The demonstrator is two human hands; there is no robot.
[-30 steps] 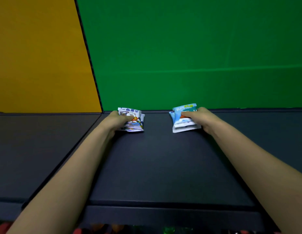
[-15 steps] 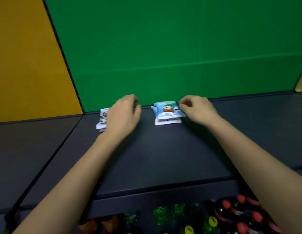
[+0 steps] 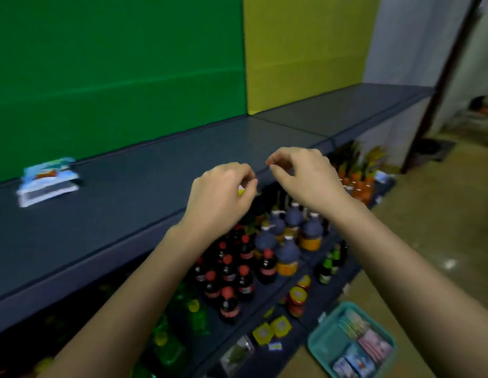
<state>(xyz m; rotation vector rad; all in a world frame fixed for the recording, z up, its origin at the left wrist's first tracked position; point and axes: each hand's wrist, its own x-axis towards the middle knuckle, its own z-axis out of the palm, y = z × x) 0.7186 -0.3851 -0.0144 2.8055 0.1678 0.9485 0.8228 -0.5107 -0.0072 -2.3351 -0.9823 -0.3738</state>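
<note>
A small stack of blue-and-white snack packets (image 3: 48,181) lies on the dark shelf top (image 3: 144,186) at the far left, against the green back panel. My left hand (image 3: 223,197) and my right hand (image 3: 305,175) hover side by side above the shelf's front edge, well to the right of the packets. The fingers of both hands hang loosely curled and hold nothing. The second stack of packets is out of view.
Below the shelf stand several dark bottles with red caps (image 3: 232,271), orange-drink bottles (image 3: 289,241) and green bottles (image 3: 191,315). A teal basket (image 3: 322,339) with several packets sits on the floor at the lower right. A yellow panel (image 3: 305,50) adjoins the green one.
Both hands have let go of the packet stacks and drawn back to the right, away from them. The view has swung right and down, bringing the lower shelf and basket into sight.
</note>
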